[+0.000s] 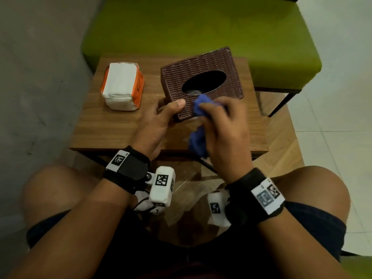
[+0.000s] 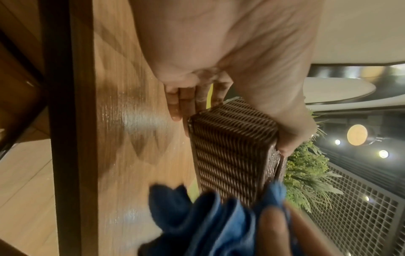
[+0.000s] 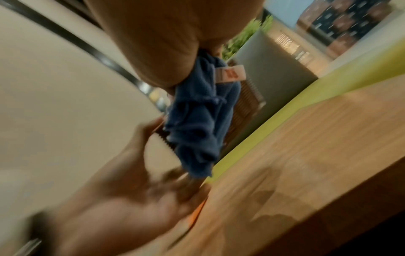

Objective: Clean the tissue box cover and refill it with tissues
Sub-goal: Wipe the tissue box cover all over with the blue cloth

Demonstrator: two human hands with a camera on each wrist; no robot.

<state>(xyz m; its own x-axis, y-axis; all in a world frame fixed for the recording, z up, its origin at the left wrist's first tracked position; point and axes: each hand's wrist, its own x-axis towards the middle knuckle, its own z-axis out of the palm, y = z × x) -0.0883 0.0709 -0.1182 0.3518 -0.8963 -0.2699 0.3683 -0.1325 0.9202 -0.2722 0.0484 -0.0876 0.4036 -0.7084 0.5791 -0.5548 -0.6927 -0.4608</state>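
A brown woven tissue box cover [image 1: 203, 77] with an oval opening is tilted up on the wooden table [image 1: 112, 127]. My left hand [image 1: 161, 119] grips its near left corner, thumb on top and fingers underneath. My right hand [image 1: 223, 125] holds a blue cloth [image 1: 199, 105] bunched against the cover's near top edge, with a tail of cloth hanging below. In the left wrist view the cover [image 2: 232, 152] shows its side with the cloth [image 2: 208, 220] at the bottom. A pack of white tissues [image 1: 121, 85] in orange wrap lies to the left on the table.
A green padded bench [image 1: 201, 27] stands behind the table. A grey wall runs along the left. White floor tiles lie to the right. My knees sit just below the table's near edge.
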